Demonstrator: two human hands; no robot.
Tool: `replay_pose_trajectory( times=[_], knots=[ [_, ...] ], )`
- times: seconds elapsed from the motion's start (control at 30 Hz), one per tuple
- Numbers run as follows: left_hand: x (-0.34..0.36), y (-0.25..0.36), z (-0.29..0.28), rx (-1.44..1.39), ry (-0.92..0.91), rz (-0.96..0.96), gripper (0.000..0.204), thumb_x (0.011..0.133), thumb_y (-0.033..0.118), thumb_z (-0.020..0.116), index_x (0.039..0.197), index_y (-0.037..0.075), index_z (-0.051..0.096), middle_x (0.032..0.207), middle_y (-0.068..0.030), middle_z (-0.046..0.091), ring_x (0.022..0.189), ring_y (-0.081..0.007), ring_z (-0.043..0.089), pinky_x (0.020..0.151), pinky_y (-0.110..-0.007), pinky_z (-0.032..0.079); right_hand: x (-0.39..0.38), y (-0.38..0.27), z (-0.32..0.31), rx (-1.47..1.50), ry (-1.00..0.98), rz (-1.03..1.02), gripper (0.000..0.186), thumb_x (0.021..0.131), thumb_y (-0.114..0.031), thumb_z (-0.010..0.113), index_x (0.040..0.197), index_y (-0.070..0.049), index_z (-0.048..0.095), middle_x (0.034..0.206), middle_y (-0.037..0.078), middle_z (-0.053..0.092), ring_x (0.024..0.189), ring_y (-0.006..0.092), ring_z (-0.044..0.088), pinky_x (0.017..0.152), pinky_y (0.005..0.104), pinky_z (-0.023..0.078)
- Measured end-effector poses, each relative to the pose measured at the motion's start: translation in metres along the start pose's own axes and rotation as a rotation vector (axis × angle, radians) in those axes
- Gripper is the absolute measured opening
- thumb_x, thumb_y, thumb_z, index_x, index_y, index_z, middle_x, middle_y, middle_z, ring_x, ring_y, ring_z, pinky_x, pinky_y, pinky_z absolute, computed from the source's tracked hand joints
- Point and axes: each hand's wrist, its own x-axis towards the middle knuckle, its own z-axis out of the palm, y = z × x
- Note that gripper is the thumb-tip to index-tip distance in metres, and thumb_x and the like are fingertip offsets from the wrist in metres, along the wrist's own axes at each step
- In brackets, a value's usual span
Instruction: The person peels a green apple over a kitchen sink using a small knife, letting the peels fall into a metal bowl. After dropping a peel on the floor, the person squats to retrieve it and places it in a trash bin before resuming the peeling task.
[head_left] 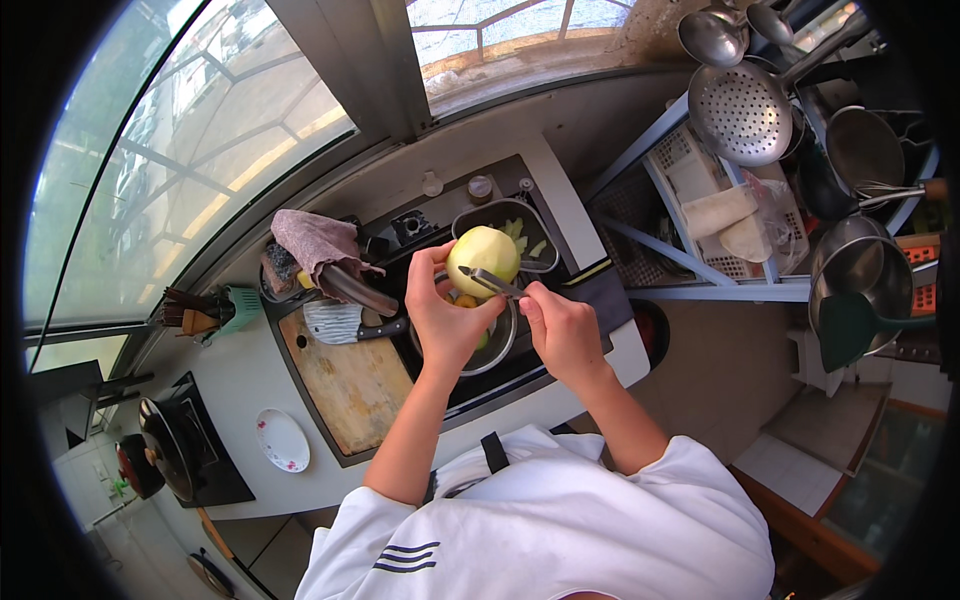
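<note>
The left hand [445, 318] grasps a round, pale yellow-green fruit [484, 258] between thumb and fingers; the right hand [566, 328] is closed around the handle of a peeler [490, 281], with the peeler's head against the side of the fruit. The fruit is positioned above a metal bowl [499, 354], which contains yellow and green items partly hidden by the left hand. Just beyond the fruit, to the right, a grey tray [478, 214] contains pale green pieces [518, 234]. Left of the bowl, a knife [338, 323] with a wavy blade lies at the far edge of a wooden cutting board [352, 385]. A pinkish cloth [312, 240] hangs beyond the knife. Further left, a white plate [283, 440] rests on the counter [244, 390], near a dark lidded pot [168, 448]. At far right, a perforated skimmer [740, 112] hangs beside a rack.
</note>
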Motion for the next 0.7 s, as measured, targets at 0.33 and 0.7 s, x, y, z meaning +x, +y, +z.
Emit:
replay_pose_trajectory(
  times=[0.33, 0.7],
  knots=[
    [-0.008, -0.018, 0.008, -0.321, 0.051, -0.168, 0.065, 0.062, 0.002, 0.087, 0.116, 0.002, 0.051, 0.114, -0.0108, 0.062, 0.102, -0.0194, 0.065, 0.088, -0.031, 0.056, 0.002, 0.001, 0.026, 0.194, 0.099, 0.198, 0.028, 0.104, -0.022, 0.046, 0.087, -0.003, 0.055, 0.066, 0.017, 0.058, 0.061, 0.04, 0.06, 0.054, 0.0426, 0.045],
    [-0.005, -0.023, 0.01, -0.409, -0.065, -0.196, 0.063, 0.068, 0.002, 0.081, 0.125, 0.001, 0.052, 0.118, -0.0105, 0.062, 0.107, -0.0192, 0.064, 0.097, -0.032, 0.051, 0.041, 0.145, 0.053, -0.339, -0.242, 0.458, 0.041, 0.104, -0.034, 0.042, 0.089, -0.004, 0.064, 0.078, 0.023, 0.066, 0.079, 0.0456, 0.064, 0.069, 0.0537, 0.049]
  ],
)
